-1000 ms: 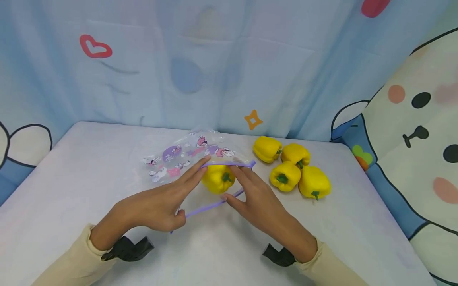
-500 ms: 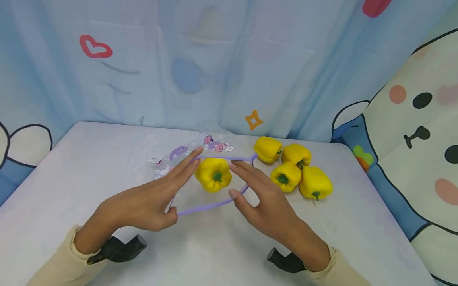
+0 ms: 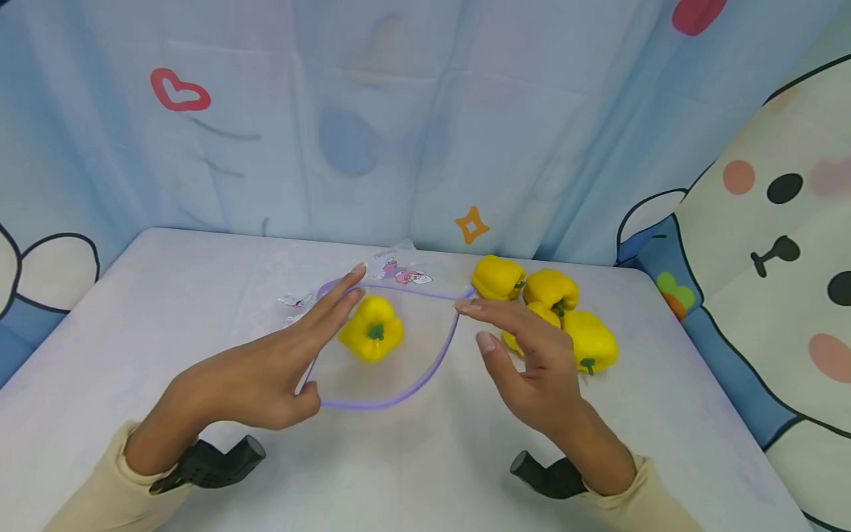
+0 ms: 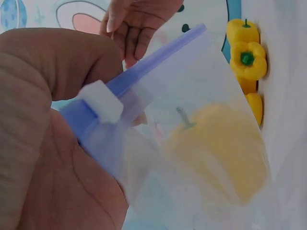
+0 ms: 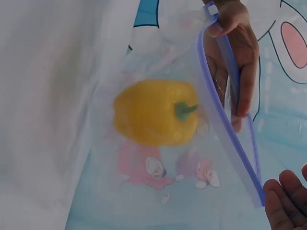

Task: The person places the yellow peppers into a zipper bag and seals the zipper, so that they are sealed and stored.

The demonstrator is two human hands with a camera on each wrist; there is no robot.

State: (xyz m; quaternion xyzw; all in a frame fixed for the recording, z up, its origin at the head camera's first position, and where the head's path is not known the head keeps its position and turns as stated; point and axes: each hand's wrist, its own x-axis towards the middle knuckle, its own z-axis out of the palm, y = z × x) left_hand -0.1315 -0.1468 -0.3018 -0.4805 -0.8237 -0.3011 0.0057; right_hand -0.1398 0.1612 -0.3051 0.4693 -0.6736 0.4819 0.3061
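Observation:
A clear zip bag [image 3: 435,363] with a purple rim and cartoon prints has its mouth spread wide. One yellow bell pepper [image 3: 371,329] lies inside it, green stem facing the mouth. My left hand [image 3: 249,377] holds the bag's left end, thumb bent over the rim and fingers stretched along its upper edge. A white slider [image 4: 102,101] sits on the rim beside that thumb in the left wrist view. My right hand [image 3: 541,362] is at the far right corner of the mouth, holding nothing, fingers extended; whether its fingertips touch the rim, I cannot tell.
Several more yellow bell peppers [image 3: 588,340] stand in a cluster just behind my right hand, partly hidden by it. A white cloth covers the table [image 3: 399,473]. A blue patterned curtain [image 3: 279,148] hangs behind the table's far edge.
My right hand has drawn away from the pepper to the right, and its fingers have left the bag's inside. The bag with the pepper has shifted left with my left hand; its mouth is wider.

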